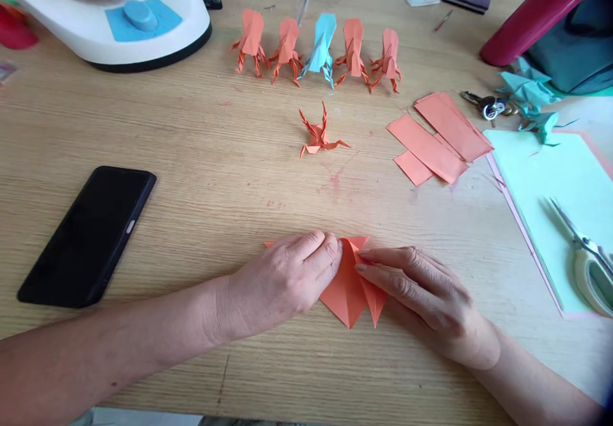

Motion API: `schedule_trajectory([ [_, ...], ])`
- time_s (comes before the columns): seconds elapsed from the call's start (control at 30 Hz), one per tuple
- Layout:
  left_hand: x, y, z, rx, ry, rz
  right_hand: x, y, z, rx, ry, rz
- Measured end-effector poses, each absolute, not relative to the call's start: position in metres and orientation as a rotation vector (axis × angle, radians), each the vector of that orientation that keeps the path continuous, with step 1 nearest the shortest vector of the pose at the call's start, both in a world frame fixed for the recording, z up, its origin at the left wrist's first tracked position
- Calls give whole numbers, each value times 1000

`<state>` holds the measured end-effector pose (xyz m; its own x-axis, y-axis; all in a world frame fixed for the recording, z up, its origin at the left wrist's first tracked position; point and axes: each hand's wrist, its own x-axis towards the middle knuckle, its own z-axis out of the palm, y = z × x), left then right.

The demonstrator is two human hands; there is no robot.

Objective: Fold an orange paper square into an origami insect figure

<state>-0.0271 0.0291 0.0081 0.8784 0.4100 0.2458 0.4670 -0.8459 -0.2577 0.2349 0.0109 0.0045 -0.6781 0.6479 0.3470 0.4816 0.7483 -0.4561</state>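
An orange sheet of origami paper (345, 292), partly folded with pointed flaps, lies on the table between my hands. My left hand (290, 273) is closed on its upper left part, fingertips pinched at a fold. The fingers of my right hand (426, 292) are stretched out, and their tips press on the paper's right flap; the thumb is mostly hidden. Beyond the hands lies a small orange folded figure (317, 137) with thin bent limbs. Farther back stands a row of folded paper figures, several orange (353, 46) and one blue (322, 46).
A black phone (89, 234) lies at left, below a white and blue appliance (143, 17). Orange paper strips (431, 148), keys (489, 106), teal folded figures (529, 91), pale green sheets (541, 209) and scissors (587, 247) are at right. A red bottle (536, 17) leans behind.
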Motion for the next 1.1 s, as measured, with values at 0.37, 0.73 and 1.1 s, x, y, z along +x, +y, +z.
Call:
schedule_trajectory([
  [0.37,-27,31,8,-2825,-687,-238,235,13,6,-837,-2462,474],
  [0.73,-27,34,8,-2924,-692,-322,239,13,4,-773,-2565,422],
  [1.1,-28,37,3,-2870,-549,-436,241,16,4,-660,-2640,353],
])
